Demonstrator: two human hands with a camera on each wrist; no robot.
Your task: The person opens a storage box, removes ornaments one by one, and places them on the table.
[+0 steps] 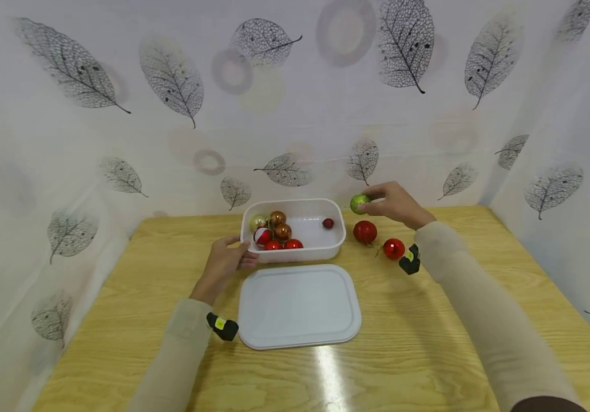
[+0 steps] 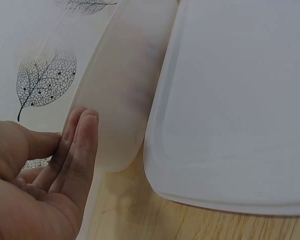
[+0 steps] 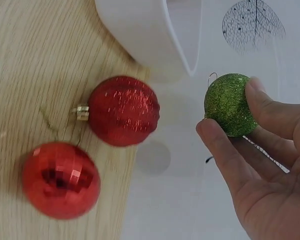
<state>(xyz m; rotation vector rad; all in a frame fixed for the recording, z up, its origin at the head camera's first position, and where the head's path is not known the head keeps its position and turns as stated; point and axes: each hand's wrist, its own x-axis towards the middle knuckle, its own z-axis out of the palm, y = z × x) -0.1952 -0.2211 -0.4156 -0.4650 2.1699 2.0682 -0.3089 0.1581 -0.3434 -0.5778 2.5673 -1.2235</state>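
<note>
In the head view, my right hand (image 1: pixel 395 203) pinches a glittery green Christmas bauble (image 1: pixel 360 203) between thumb and fingers, just off the right rear of a white plastic box (image 1: pixel 320 253). A thin wire hook on the bauble shows in the right wrist view. My left hand (image 1: pixel 224 260) holds the box's front left corner, fingers against the outer wall. Inside the box, red, copper (image 1: pixel 282 231), pale gold and red-and-white baubles cluster at the left. One small dark red bauble (image 1: pixel 328 223) lies at the right. Two red baubles, one ridged (image 3: pixel 123 111) and one faceted (image 3: pixel 61 180), lie on the table.
A white lid (image 1: pixel 300 306) lies flat on the wooden table (image 1: pixel 403 355), in front of the box. Behind the table hangs a white cloth (image 1: pixel 295 126) printed with leaves, and more of it covers both sides.
</note>
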